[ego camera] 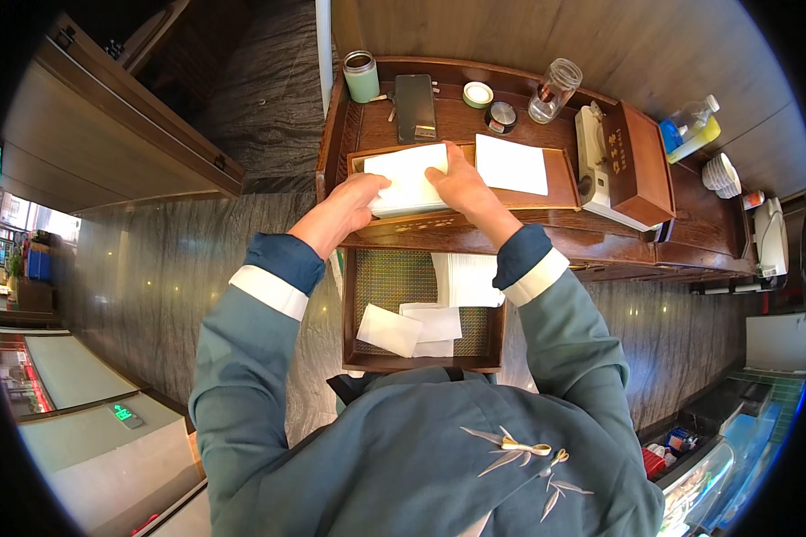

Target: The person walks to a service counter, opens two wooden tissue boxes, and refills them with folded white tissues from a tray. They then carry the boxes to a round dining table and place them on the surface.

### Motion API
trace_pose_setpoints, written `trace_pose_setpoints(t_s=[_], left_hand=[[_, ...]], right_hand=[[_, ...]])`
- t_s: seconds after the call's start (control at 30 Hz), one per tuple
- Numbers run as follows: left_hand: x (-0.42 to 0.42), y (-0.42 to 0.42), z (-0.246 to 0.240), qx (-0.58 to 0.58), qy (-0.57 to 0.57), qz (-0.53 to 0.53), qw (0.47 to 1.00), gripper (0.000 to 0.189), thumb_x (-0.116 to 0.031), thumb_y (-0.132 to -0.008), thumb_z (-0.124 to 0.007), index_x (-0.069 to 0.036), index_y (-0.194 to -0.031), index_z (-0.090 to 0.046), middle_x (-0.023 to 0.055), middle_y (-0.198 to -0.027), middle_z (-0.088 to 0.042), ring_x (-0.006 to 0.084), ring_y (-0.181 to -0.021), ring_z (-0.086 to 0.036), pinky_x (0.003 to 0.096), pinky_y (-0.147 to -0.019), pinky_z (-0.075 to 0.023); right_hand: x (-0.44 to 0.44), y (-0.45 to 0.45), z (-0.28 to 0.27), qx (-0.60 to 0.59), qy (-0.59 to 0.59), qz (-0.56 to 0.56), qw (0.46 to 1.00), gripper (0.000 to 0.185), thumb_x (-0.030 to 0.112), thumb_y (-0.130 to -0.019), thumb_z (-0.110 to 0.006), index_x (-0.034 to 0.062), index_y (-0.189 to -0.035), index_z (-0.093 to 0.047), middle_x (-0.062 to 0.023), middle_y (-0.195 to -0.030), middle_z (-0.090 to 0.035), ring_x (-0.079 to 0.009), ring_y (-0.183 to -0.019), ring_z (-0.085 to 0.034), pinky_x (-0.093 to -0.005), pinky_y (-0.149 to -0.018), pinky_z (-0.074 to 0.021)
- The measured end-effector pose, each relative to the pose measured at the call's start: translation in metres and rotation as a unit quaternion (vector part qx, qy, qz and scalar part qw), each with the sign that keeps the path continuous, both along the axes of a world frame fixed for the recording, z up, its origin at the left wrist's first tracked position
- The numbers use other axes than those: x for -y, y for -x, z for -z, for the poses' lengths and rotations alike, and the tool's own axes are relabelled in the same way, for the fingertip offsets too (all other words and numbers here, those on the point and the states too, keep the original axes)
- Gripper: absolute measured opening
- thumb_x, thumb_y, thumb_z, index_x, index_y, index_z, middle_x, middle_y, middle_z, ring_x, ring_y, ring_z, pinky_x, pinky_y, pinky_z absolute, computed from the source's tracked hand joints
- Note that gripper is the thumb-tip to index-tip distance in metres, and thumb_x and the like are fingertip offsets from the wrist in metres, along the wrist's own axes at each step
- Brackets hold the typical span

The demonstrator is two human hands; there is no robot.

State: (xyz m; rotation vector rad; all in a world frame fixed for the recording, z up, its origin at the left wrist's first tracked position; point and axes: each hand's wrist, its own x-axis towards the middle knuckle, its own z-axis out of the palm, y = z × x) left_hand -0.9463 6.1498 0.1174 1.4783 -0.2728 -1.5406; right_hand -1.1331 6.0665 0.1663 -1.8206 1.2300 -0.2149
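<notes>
Both hands grip a stack of white paper napkins (406, 176) set in an open wooden box (413, 223) on the dark wooden counter. My left hand (350, 205) holds the stack's left side, thumb on top. My right hand (465, 188) holds its right side, thumb on top and fingers over the far corner. To the right, a folded white napkin (510, 164) lies on the box's wooden lid or tray (563, 178). Below the counter, an open drawer (423, 366) holds another napkin stack (469, 278) and several loose napkins (389, 329).
Along the counter's back stand a green thermos (361, 77), a phone (414, 107), keys, a round lid (477, 94), a black jar (501, 117) and a glass jar (555, 90). Farther right are a wooden box (638, 164) on a white device, a spray bottle and stacked cups (721, 176).
</notes>
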Motion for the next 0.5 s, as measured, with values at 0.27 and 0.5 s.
trace_pose_setpoints(t_s=[0.27, 0.5], left_hand=[[0.011, 0.025, -0.003, 0.258, -0.053, 0.027, 0.964, 0.063, -0.004, -0.09, -0.067, 0.009, -0.143, -0.036, 0.021, -0.13, -0.06, 0.0284, -0.115, -0.063, 0.0396, -0.094, -0.0542], [-0.014, 0.039, -0.034, 0.523, 0.039, 0.139, 0.84, 0.082, -0.009, -0.081, -0.078, 0.005, -0.148, -0.032, 0.0289, -0.141, -0.048, 0.0405, -0.126, -0.054, 0.0427, -0.106, -0.0463]], right_hand=[[0.002, -0.013, 0.032, -0.07, 0.069, -0.012, 0.995, 0.083, 0.018, -0.095, -0.058, 0.0018, -0.159, -0.007, -0.0341, -0.139, -0.052, -0.0466, -0.12, -0.057, -0.0475, -0.102, -0.0471], [-0.029, -0.009, 0.033, -0.099, 0.335, 0.003, 0.937, 0.078, 0.011, -0.089, -0.064, 0.0048, -0.156, -0.024, -0.0254, -0.144, -0.049, -0.0469, -0.108, -0.061, -0.05, -0.093, -0.0532]])
